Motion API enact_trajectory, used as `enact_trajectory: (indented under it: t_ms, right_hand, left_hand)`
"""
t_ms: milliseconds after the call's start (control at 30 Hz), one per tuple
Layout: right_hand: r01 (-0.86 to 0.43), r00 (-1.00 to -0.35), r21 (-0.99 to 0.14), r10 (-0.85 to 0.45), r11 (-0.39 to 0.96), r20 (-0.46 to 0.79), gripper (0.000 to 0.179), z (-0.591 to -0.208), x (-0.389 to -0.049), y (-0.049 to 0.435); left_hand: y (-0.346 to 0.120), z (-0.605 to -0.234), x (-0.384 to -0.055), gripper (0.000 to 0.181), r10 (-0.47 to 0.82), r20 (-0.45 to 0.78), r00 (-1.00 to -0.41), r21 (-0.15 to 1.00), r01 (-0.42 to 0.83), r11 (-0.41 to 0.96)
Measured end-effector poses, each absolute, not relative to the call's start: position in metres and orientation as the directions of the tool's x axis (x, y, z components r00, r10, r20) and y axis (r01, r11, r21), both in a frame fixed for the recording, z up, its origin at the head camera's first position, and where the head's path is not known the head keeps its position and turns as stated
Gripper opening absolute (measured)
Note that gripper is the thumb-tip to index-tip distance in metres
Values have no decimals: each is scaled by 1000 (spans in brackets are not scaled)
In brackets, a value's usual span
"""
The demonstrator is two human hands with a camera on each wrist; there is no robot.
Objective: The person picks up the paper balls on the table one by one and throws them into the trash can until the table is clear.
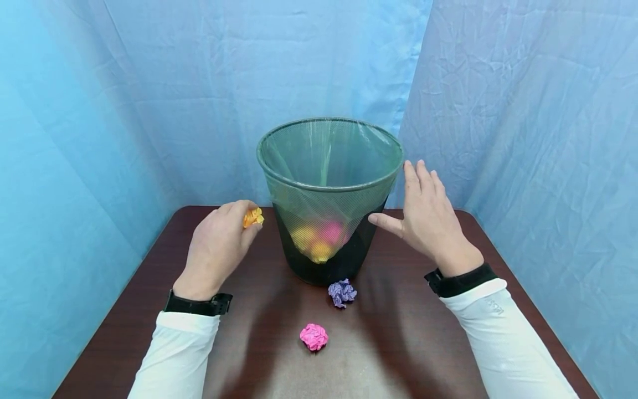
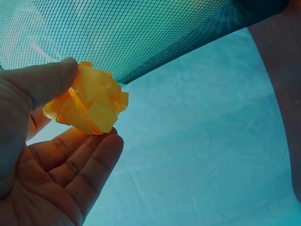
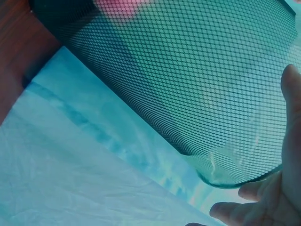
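Note:
My left hand (image 1: 216, 244) pinches a crumpled orange-yellow paper ball (image 2: 91, 101) between thumb and fingers, just left of a mesh wastebasket (image 1: 324, 185). The wastebasket stands upright with a clear liner, and yellow and pink paper balls (image 1: 320, 238) show through its mesh. On the right of the wastebasket, my right hand (image 1: 428, 216) is spread, fingers straight, its fingertips close to the rim; whether they touch it I cannot tell. A crumpled purple paper ball (image 1: 341, 293) lies at the foot of the wastebasket. Nearer to me lies a pink paper ball (image 1: 314, 337).
Everything stands on a dark brown table (image 1: 408, 310) with rounded far corners. Light blue cloth (image 1: 199, 100) hangs behind the table and on both sides. The wastebasket occupies the far middle of the table.

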State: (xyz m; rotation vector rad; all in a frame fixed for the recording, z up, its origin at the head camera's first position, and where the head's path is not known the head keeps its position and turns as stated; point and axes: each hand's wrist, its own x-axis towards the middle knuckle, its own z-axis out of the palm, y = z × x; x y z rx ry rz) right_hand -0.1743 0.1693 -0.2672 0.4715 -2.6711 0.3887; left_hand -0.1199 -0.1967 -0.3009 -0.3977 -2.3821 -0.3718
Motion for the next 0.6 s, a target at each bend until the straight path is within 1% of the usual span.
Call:
enact_trajectory:
  t_ms: [267,400,600]
  right_hand:
    - [-425,-833,-221,-283,878,476,120,-254,-171,168]
    - [-447,-815,-212,-298,869,496,118,-249,-171,166]
    - [-453,-807,-198,-306,869,505,118,-244,-171,162]
  left_hand:
    - [-200,-288,-119,36,162,738,-655,140,384,913]
    - [-201,-281,-119,38,145,753,-642,147,379,914]
    - [-201,-273,-119,38,129,768,-627,149,372,916]
